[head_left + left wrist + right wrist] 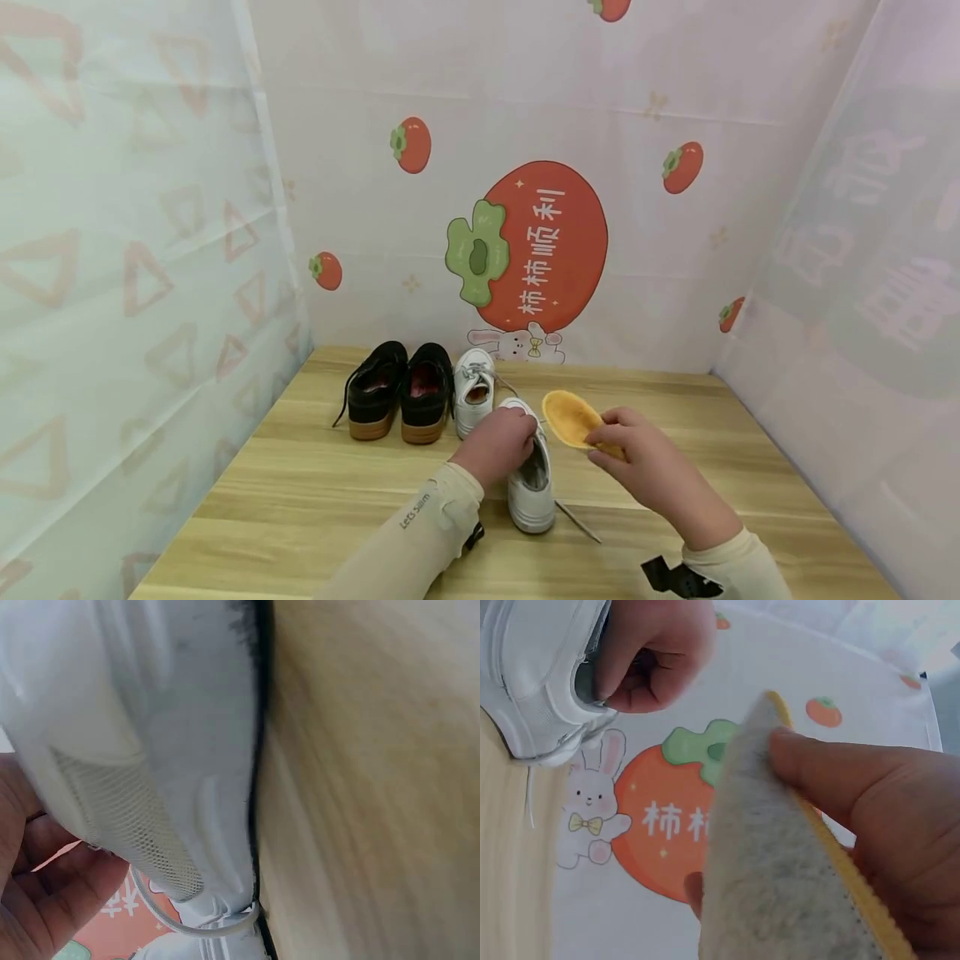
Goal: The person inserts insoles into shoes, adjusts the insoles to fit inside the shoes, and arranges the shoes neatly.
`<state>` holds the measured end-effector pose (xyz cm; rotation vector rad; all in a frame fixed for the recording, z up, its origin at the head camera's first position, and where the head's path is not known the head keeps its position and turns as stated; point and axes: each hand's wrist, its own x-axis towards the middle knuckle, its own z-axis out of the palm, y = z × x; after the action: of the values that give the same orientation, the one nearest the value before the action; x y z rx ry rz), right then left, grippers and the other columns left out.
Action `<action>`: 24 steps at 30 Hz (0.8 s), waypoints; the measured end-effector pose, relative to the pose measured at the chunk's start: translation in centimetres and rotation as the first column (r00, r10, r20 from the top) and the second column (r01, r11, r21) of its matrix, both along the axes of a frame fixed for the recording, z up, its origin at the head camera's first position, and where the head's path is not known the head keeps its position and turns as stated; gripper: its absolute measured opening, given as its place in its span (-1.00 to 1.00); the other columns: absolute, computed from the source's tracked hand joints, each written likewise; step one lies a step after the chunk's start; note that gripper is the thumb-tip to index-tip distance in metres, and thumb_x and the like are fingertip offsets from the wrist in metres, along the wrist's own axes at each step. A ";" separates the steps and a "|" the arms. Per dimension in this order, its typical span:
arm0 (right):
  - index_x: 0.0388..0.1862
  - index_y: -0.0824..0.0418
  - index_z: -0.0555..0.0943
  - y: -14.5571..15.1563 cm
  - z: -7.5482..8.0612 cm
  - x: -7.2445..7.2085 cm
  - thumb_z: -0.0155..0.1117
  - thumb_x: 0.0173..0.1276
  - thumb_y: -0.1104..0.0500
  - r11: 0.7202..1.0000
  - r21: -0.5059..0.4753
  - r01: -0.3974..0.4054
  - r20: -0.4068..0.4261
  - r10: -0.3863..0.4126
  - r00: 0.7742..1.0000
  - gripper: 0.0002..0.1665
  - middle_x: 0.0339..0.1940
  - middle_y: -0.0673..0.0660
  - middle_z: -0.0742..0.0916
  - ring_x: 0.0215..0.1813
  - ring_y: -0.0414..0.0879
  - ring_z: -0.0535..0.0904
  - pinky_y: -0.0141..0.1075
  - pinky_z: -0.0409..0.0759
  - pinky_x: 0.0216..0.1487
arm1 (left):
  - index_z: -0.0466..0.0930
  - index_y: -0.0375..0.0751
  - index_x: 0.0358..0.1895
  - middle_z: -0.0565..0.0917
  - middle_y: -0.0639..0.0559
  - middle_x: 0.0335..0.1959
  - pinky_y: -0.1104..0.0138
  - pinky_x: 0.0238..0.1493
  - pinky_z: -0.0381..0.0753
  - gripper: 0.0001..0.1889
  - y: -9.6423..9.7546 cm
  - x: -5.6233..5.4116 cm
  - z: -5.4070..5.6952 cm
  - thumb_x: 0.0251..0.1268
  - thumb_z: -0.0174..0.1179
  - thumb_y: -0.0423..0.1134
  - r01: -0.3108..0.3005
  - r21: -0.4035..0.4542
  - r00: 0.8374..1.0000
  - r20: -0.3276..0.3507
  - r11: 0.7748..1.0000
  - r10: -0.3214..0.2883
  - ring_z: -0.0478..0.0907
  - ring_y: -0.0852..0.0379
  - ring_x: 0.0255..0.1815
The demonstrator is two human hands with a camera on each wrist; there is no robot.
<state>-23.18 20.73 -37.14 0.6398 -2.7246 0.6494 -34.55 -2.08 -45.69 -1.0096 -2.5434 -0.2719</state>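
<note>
A white sneaker [532, 505] stands on the wooden table with its heel toward me. My left hand [497, 447] grips it at the front of the opening, fingers curled at the tongue; in the right wrist view the thumb reaches inside the rim. The left wrist view shows the sneaker's mesh side panel [124, 814] close up, with the fingers beside it. To the right, my right hand [651, 468] pinches a yellow insole [567, 418] by one end, raised above the table. Its grey fuzzy underside [754, 840] faces the right wrist camera.
The second white sneaker [474, 392] stands behind and left, beside a black shoe [426, 408] and its mate [375, 400], both tan-soled. A loose lace [577, 522] trails right of the front sneaker. Printed cloth walls [645, 250] enclose the wooden table [300, 500].
</note>
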 end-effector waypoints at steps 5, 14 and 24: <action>-0.32 -0.04 0.75 -1.0 0.3 -0.5 0.48 0.41 0.20 0.960 0.205 -0.190 0.123 0.167 0.978 -0.87 -0.35 -0.16 0.59 -0.39 -0.38 0.39 -0.41 0.44 -0.35 | 0.70 0.05 -0.36 0.68 0.22 -0.43 0.35 -0.27 0.59 -0.89 0.2 -0.4 0.1 0.34 0.41 -0.21 -0.010 0.063 0.998 0.066 0.998 0.006 0.53 0.24 -0.38; -0.55 -0.01 0.63 -3.1 1.9 -1.5 0.32 0.32 0.32 0.912 0.381 -0.150 0.424 -0.029 0.905 -0.71 -0.54 -0.12 0.55 -0.46 -0.20 0.37 -0.29 0.36 -0.32 | 0.79 0.10 -0.29 0.67 0.22 -0.34 0.41 -0.20 0.60 -0.83 0.0 -0.3 1.1 0.41 0.35 -0.32 0.039 0.017 0.989 0.143 0.999 -0.041 0.53 0.27 -0.32; -0.70 0.01 0.51 -8.2 2.8 -3.9 0.20 0.33 0.31 0.795 0.589 -0.148 0.457 -0.176 0.872 -0.60 -0.63 -0.09 0.42 -0.52 -0.16 0.29 -0.26 0.20 -0.41 | 0.89 0.13 -0.21 0.69 0.20 -0.25 0.38 -0.14 0.64 -0.80 0.3 -0.2 0.9 0.35 0.40 -0.35 0.050 -0.068 0.980 0.194 0.996 -0.036 0.55 0.24 -0.28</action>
<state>-27.10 12.53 -34.35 0.6456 -3.4493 -0.1491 -34.79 -1.80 -44.81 -1.1161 -2.7253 -0.3044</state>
